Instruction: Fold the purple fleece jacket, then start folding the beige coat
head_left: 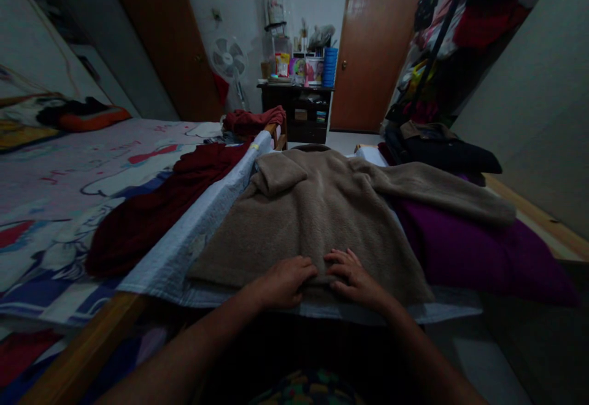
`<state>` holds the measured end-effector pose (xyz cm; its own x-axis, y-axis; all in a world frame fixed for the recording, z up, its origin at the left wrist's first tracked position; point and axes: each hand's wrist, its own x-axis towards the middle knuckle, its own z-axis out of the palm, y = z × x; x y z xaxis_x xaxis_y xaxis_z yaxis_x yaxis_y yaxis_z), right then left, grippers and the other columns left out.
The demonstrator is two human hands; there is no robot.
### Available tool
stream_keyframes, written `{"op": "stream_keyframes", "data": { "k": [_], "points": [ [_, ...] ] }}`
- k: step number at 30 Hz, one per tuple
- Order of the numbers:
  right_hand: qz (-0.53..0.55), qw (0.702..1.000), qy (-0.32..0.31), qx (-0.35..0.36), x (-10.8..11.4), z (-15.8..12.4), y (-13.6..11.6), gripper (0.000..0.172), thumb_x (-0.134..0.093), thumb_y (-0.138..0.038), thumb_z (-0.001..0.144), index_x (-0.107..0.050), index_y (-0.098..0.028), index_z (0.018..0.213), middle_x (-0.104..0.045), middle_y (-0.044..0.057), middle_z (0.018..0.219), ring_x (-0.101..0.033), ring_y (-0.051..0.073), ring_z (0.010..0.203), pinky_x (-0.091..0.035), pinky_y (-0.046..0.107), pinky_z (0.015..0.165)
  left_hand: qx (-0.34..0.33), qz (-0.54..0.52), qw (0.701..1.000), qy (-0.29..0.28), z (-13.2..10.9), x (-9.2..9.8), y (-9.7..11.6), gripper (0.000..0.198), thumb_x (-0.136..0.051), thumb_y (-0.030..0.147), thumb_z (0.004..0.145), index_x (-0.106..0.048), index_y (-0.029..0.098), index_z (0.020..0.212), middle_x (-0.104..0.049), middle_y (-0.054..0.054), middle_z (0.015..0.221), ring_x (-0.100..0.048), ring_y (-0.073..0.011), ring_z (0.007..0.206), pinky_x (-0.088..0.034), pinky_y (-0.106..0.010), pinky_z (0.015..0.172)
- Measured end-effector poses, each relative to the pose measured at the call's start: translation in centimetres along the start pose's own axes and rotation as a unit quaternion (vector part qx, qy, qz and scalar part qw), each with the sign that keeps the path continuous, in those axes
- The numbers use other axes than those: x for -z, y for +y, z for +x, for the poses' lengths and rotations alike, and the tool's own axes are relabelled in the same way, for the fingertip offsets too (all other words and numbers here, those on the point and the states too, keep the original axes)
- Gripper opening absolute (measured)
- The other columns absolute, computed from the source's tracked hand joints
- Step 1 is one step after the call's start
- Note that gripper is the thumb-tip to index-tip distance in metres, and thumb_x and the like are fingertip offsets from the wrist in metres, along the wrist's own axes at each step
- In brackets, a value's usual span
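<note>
A brown fleecy long-sleeved coat (317, 215) lies spread on a light-blue cloth (175, 251), its hem toward me. Its left sleeve (280, 172) is folded inward over the body; the right sleeve (442, 190) stretches out across a purple cloth or cushion (488, 251). My left hand (289, 279) rests on the coat near the hem, fingers close together and lying on the fabric. Beside it, a small gap away, my right hand (352, 275) lies on the coat with its fingers spread. Neither hand visibly grips the fabric.
On the left, a dark red garment (170, 208) lies along the bed (110, 159) with its printed sheet. Dark folded clothes (446, 150) are piled at right. Farther back stand a fan (229, 58), a dark cabinet (294, 110) and a wooden door (372, 49).
</note>
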<state>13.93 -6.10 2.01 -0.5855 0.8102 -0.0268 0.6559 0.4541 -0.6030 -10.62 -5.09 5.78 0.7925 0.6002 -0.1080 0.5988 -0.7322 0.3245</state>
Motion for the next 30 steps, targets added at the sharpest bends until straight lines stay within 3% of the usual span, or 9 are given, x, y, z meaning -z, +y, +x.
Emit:
{"op": "stream_keyframes", "data": {
  "k": [6,10,14,19,23,27,30],
  "points": [
    [0.026,1.0,0.006,-0.006,0.3,0.0,-0.2,0.03,-0.055,-0.042,0.088,-0.066,-0.026,0.111,-0.052,0.007,0.141,-0.033,0.027,0.14,-0.01,0.058,0.116,0.026,0.072,0.996,0.056,0.7,-1.3,0.8,0.012,-0.05,0.017,0.09,-0.057,0.021,0.099,-0.062,-0.005,0.098,-0.058,-0.02,0.091,-0.045,-0.031,0.077],
    [0.111,0.993,0.025,-0.016,0.8,-0.2,0.1,0.034,-0.05,-0.049,0.091,-0.064,-0.026,0.111,-0.055,0.006,0.137,-0.04,0.025,0.136,-0.008,0.055,0.118,0.025,0.066,0.993,0.098,0.8,-1.3,1.4,0.012,-0.05,0.018,0.09,-0.056,0.02,0.1,-0.062,-0.005,0.097,-0.057,-0.021,0.092,-0.045,-0.033,0.08],
    [0.15,0.988,0.039,-0.024,0.8,-0.1,0.2,0.033,-0.042,-0.047,0.096,-0.065,-0.026,0.107,-0.06,0.005,0.131,-0.045,0.022,0.132,-0.007,0.055,0.118,0.029,0.06,0.995,0.08,0.7,-1.4,1.7,0.013,-0.054,0.018,0.086,-0.054,0.021,0.098,-0.061,-0.005,0.101,-0.056,-0.0209,0.094,-0.045,-0.034,0.081],
    [0.066,0.997,0.043,-0.025,0.6,0.4,-0.1,0.033,-0.046,-0.044,0.094,-0.064,-0.025,0.114,-0.055,0.008,0.137,-0.043,0.024,0.134,-0.017,0.054,0.117,0.023,0.06,0.997,0.037,0.8,-1.6,1.6,0.018,-0.061,0.026,0.083,-0.054,0.024,0.1,-0.059,-0.005,0.106,-0.055,-0.0217,0.095,-0.047,-0.034,0.079],
    [-0.058,0.996,0.038,-0.05,0.8,0.5,1.1,0.044,-0.047,-0.044,0.094,-0.055,-0.025,0.133,-0.039,0.008,0.152,-0.027,0.024,0.144,-0.02,0.05,0.117,0.018,0.039,0.999,0.023,0.7,-0.9,1.4,0.021,-0.064,0.026,0.078,-0.055,0.023,0.097,-0.06,-0.005,0.104,-0.057,-0.0216,0.093,-0.047,-0.032,0.076],
    [-0.197,0.968,0.063,-0.142,1.8,0.2,3.1,0.059,-0.049,-0.047,0.092,-0.042,-0.022,0.145,-0.029,0.01,0.157,-0.021,0.028,0.146,-0.019,0.05,0.117,0.027,-0.017,0.999,-0.002,0.7,0.5,1.0,0.026,-0.068,0.034,0.074,-0.058,0.022,0.095,-0.063,-0.004,0.099,-0.06,-0.0212,0.089,-0.047,-0.03,0.073],
    [-0.248,0.943,0.085,-0.206,3.1,1.1,3.7,0.058,-0.049,-0.045,0.092,-0.047,-0.015,0.142,-0.035,0.015,0.154,-0.025,0.032,0.144,-0.021,0.049,0.116,0.033,-0.06,0.997,-0.043,2.0,1.9,0.3,0.029,-0.058,0.049,0.084,-0.063,0.021,0.091,-0.066,-0.003,0.089,-0.062,-0.02,0.079,-0.047,-0.03,0.068]
  ]
}}
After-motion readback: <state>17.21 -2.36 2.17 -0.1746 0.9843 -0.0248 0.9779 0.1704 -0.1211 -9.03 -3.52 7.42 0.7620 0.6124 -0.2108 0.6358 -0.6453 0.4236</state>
